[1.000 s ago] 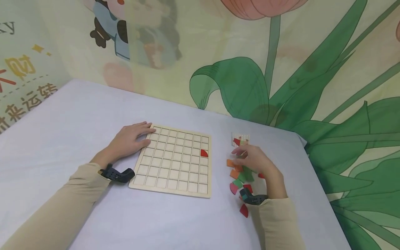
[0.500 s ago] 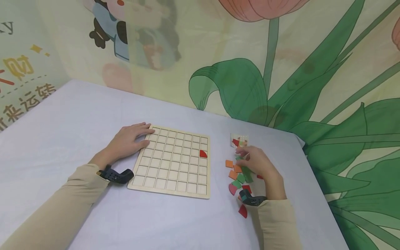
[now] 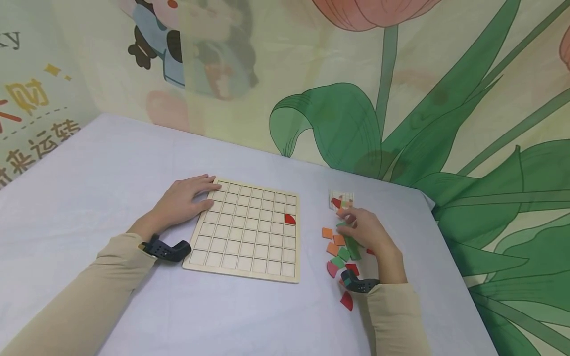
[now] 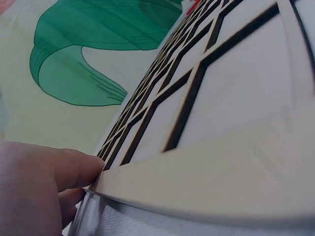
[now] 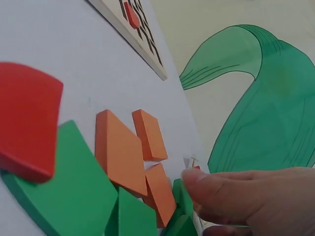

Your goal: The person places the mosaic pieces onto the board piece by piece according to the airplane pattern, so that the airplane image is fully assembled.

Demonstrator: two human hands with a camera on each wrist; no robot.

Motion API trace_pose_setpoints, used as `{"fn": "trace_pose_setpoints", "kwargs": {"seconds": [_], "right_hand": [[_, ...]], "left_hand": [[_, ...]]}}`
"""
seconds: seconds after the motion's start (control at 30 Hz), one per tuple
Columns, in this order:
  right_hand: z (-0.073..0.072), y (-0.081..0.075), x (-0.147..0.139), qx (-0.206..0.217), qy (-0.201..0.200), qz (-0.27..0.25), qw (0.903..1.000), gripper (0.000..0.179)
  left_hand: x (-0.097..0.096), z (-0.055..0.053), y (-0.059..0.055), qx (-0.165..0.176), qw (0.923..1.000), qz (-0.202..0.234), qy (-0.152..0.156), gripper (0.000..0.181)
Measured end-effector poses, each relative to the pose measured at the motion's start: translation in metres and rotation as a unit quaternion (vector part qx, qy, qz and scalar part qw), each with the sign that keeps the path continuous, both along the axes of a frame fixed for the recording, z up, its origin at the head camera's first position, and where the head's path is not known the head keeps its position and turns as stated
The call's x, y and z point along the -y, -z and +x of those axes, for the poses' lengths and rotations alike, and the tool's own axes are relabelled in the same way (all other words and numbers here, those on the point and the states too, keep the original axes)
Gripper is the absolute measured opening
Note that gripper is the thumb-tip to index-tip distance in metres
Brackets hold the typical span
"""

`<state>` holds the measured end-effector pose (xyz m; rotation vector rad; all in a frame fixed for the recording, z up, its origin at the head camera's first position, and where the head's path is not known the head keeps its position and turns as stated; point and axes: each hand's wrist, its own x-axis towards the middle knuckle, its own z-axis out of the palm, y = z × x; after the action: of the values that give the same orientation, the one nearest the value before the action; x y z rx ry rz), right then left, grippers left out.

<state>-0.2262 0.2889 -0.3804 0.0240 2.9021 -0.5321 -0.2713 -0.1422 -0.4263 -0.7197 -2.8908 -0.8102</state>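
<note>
In the head view my left hand [image 3: 187,199] rests at the left edge of a pale wooden grid board [image 3: 240,273], fingertips on its rim [image 4: 197,182]. One red quarter-circle tile [image 3: 290,219] sits in a cell near the board's right side. My right hand [image 3: 367,228] hovers over a loose heap of tiles, thumb and forefinger apart. An orange tile [image 3: 341,212] shows at its forefinger tip; whether they touch is hard to tell. Below the hand lie green tiles [image 5: 74,182] and orange tiles [image 5: 120,152], plus a red tile [image 5: 29,118].
A small printed pattern card [image 3: 348,196] lies beyond the right hand. Nearer the person are a pink-red quarter tile [image 3: 331,269] and a red one [image 3: 347,300]. White cloth covers the table [image 3: 213,316], and a printed backdrop [image 3: 249,118] hangs behind it.
My right hand has shifted slightly to the right, uncovering more orange and green tiles. An orange tile now shows by its forefinger near the card. The left hand stays on the board's edge.
</note>
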Motion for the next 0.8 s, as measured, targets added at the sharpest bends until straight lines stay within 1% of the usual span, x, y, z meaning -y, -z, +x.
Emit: {"fn": "trace_pose_setpoints", "kwargs": {"seconds": [0.1, 0.23, 0.3, 0.4, 0.5, 0.6, 0.73, 0.8], "right_hand": [[-0.001, 0.002, 0.001, -0.028, 0.009, 0.002, 0.9996, 0.047], [-0.003, 0.008, 0.003, -0.059, 0.034, 0.012, 0.9976, 0.053], [-0.003, 0.012, 0.004, -0.067, 0.044, 0.02, 0.9966, 0.049], [-0.004, 0.016, 0.006, -0.085, 0.054, 0.033, 0.9944, 0.038], [-0.005, 0.018, 0.007, -0.099, 0.064, 0.035, 0.9924, 0.034], [-0.005, 0.02, 0.008, -0.095, 0.079, 0.02, 0.9922, 0.034], [-0.005, 0.019, 0.008, -0.086, 0.097, -0.02, 0.9913, 0.033], [-0.004, 0.016, 0.009, -0.093, 0.102, -0.045, 0.9895, 0.03]], "left_hand": [[0.0, 0.0, 0.0, 0.0, 1.0, -0.001, 0.0, 0.047], [0.0, -0.001, 0.0, -0.001, 1.0, 0.0, -0.001, 0.046], [0.0, -0.001, 0.001, -0.001, 1.0, 0.001, 0.0, 0.046], [0.001, -0.001, 0.0, 0.0, 1.0, 0.002, 0.0, 0.046], [0.001, -0.001, -0.001, -0.001, 1.0, 0.004, 0.001, 0.046], [0.0, -0.001, -0.001, -0.001, 1.0, 0.003, 0.001, 0.046], [0.0, -0.002, 0.0, 0.003, 1.0, 0.002, -0.003, 0.046], [0.001, -0.002, 0.001, 0.004, 1.0, 0.003, -0.004, 0.046]]}}
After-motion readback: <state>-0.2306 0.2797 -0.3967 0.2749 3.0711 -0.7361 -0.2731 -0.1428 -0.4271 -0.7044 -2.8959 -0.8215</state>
